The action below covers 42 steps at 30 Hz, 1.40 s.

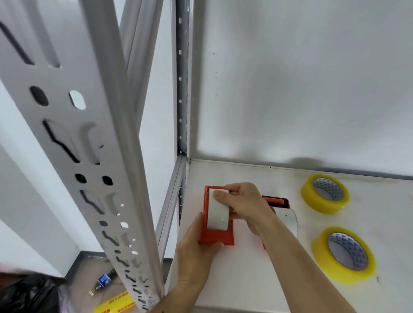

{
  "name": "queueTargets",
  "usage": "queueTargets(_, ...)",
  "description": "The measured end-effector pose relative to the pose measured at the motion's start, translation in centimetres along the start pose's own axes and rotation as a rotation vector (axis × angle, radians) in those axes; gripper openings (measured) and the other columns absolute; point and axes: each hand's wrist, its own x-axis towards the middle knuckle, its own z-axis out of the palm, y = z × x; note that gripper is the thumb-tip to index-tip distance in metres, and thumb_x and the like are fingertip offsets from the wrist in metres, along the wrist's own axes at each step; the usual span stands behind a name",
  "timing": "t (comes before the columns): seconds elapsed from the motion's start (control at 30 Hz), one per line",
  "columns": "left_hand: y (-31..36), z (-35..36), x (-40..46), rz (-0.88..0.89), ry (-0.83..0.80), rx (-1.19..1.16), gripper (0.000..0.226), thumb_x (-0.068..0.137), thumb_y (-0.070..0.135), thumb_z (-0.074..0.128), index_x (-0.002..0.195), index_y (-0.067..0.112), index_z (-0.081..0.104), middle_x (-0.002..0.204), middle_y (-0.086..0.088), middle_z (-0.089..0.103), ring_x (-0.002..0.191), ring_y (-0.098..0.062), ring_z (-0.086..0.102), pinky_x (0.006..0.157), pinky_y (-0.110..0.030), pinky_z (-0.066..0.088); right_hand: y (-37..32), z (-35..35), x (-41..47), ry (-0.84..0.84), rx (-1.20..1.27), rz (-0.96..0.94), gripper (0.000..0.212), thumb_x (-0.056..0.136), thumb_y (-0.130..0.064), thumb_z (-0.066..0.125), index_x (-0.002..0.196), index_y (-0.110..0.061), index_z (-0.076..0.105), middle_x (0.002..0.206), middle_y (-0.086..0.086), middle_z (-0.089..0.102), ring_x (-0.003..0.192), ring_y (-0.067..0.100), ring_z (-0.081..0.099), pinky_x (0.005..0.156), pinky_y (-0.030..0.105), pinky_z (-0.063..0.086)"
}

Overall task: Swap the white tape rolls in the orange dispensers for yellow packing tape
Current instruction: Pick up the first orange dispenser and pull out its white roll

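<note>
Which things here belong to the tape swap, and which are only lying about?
For the job: orange dispenser with white tape roll, held by left hand and right hand; second orange dispenser; two yellow tape rolls.

Lying about: black bag, yellow box and bottle, all on the floor.

On the shelf (252,280), near its left edge: a dispenser (214,235) with a tape roll (218,213) in it — left hand (198,253) before it, right hand (242,203) on top. Just behind-right, a second dispenser (277,202). Well right, two spare rolls — one (325,193) behind the other (344,254).
</note>
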Motion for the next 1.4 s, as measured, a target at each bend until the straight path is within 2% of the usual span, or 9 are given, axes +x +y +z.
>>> queueTargets(0.1, 0.2, 0.1, -0.1, 0.006, -0.012, 0.046, 0.081, 0.070, 0.005, 0.080, 0.138, 0.028, 0.045, 0.110, 0.014, 0.066, 0.099, -0.009, 0.066, 0.086, -0.014, 0.051, -1.5, -0.7, 0.8, 0.033, 0.058, 0.027, 0.036, 0.087, -0.019, 0.074, 0.106, 0.010, 0.066, 0.094, 0.019, 0.074, 0.076, 0.024, 0.072, 0.068, 0.037, 0.062)
queueTargets(0.23, 0.8, 0.2, 0.1, 0.002, -0.018, 0.162, 0.087, 0.067, 0.019, 0.083, 0.137, 0.038, 0.035, 0.124, 0.018, 0.062, 0.109, -0.008, 0.060, 0.089, -0.030, 0.054, -2.9, -1.5, 1.6, 0.064, 0.063, 0.024, 0.042, 0.088, -0.022, 0.072, 0.106, 0.015, 0.063, 0.089, 0.020, 0.072, 0.075, 0.026, 0.072, 0.070, 0.039, 0.062)
queueTargets(0.33, 2.6, 0.2, 0.0, 0.083, 0.027, 0.019, 0.070, 0.079, 0.024, 0.074, 0.140, 0.031, 0.039, 0.126, 0.019, 0.054, 0.116, 0.002, 0.049, 0.092, -0.016, 0.043, -2.4, -1.5, 1.8, 0.053, 0.029, 0.034, 0.042, 0.091, -0.024, 0.069, 0.105, 0.015, 0.064, 0.097, 0.024, 0.073, 0.082, 0.029, 0.073, 0.074, 0.040, 0.063)
queueTargets(0.43, 5.3, 0.2, 0.5, 0.100, 0.015, -0.262, 0.022, 0.097, 0.029, 0.050, 0.114, 0.023, 0.063, 0.099, 0.011, 0.067, 0.089, 0.000, 0.060, 0.074, -0.017, 0.048, -2.2, -1.7, 1.8, 0.046, 0.035, 0.013, 0.042, 0.093, -0.025, 0.065, 0.105, 0.016, 0.065, 0.092, 0.020, 0.073, 0.077, 0.025, 0.073, 0.068, 0.034, 0.063)
queueTargets(0.53, 6.3, 0.6, 1.9, 0.008, 0.110, -0.405, 0.033, 0.098, 0.029, 0.048, 0.083, 0.004, 0.064, 0.071, -0.004, 0.057, 0.066, -0.014, 0.049, 0.063, -0.033, 0.041, -2.3, -2.0, 2.0, 0.063, -0.020, -0.006, 0.039, 0.095, -0.027, 0.063, 0.102, 0.011, 0.066, 0.092, 0.017, 0.073, 0.077, 0.022, 0.072, 0.065, 0.031, 0.062)
queueTargets(0.73, 6.4, 0.9, 2.8, 0.005, 0.189, -0.449, 0.034, 0.096, 0.026, 0.054, 0.067, 0.012, 0.062, 0.059, 0.012, 0.054, 0.059, -0.003, 0.047, 0.054, -0.015, 0.039, -2.4, -3.7, 2.6, 0.109, -0.062, 0.008, 0.029, 0.090, -0.024, 0.069, 0.098, 0.004, 0.068, 0.085, 0.011, 0.072, 0.073, 0.021, 0.071, 0.061, 0.034, 0.062)
queueTargets(0.97, 6.8, 1.6, 3.4, 0.002, 0.216, -0.437, 0.032, 0.096, 0.029, 0.051, 0.069, 0.016, 0.062, 0.063, 0.011, 0.055, 0.057, 0.002, 0.047, 0.053, -0.009, 0.039, -2.7, -5.5, 3.2, 0.147, -0.067, -0.017, 0.022, 0.089, -0.021, 0.070, 0.096, -0.001, 0.071, 0.090, 0.012, 0.075, 0.074, 0.021, 0.073, 0.065, 0.033, 0.061)
queueTargets(1.17, 7.4, 2.2, 3.5, -0.030, 0.196, -0.414, 0.036, 0.096, 0.037, 0.046, 0.078, 0.011, 0.062, 0.071, 0.000, 0.060, 0.062, -0.009, 0.050, 0.058, -0.022, 0.041, -2.8, -6.5, 3.9, 0.236, -0.004, -0.062, 0.022, 0.092, -0.021, 0.063, 0.110, -0.008, 0.066, 0.105, 0.010, 0.070, 0.088, 0.021, 0.069, 0.074, 0.038, 0.061)
queueTargets(1.4, 8.7, 2.7, 3.3, -0.049, 0.166, -0.410, 0.019, 0.095, 0.033, 0.052, 0.087, 0.021, 0.064, 0.087, 0.000, 0.070, 0.076, -0.011, 0.061, 0.070, -0.022, 0.049, -2.3, -9.1, 3.8, 0.321, -0.045, -0.080, 0.049, 0.093, -0.011, 0.056, 0.139, -0.013, 0.040, 0.123, 0.006, 0.057, 0.110, 0.027, 0.058, 0.087, 0.038, 0.050)
